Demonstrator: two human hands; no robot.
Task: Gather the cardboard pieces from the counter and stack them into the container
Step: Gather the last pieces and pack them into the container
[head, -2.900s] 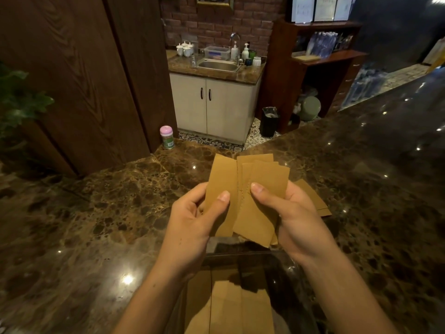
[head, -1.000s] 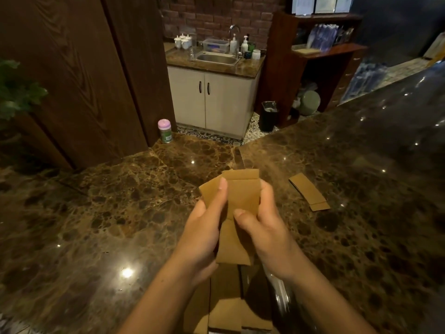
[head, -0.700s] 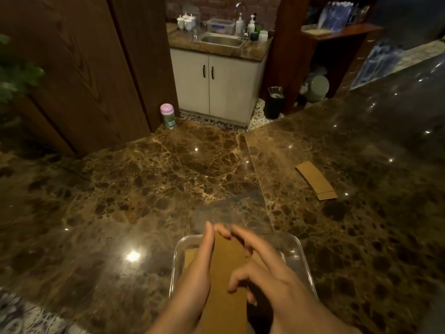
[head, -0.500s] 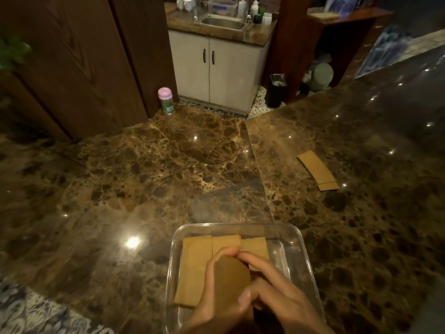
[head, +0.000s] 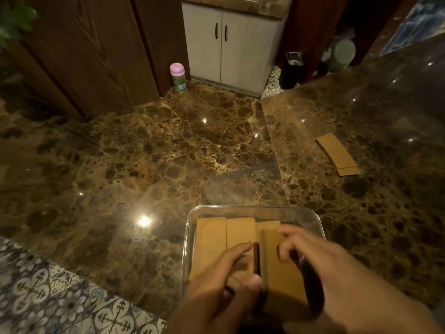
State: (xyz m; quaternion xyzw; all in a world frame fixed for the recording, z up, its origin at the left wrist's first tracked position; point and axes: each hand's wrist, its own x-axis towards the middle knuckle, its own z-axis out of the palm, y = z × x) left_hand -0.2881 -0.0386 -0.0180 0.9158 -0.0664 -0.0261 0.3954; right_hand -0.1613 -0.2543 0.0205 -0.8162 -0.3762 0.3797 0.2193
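A clear rectangular container (head: 252,208) sits on the marble counter (head: 168,153) close in front of me. Flat brown cardboard pieces (head: 212,237) lie side by side in it. Both hands are down inside the container. A stack of cardboard pieces (head: 277,273) leans in its right part. My left hand (head: 224,285) holds the stack's left edge with the thumb. From the right, my right hand (head: 313,256) curls its fingers over the stack; it is blurred. Two loose cardboard pieces (head: 337,154) lie overlapped on the counter, far right of the container.
A pink-lidded jar (head: 177,77) stands at the counter's far corner by a wooden panel. The counter's near-left edge drops to a patterned tile floor (head: 48,285). Beyond the counter are a white cabinet (head: 228,44) and a black bin (head: 292,68).
Both hands squared up a fanned bunch of cardboard above the counter, then lowered it into the container. The stack has since shifted to the container's right side.
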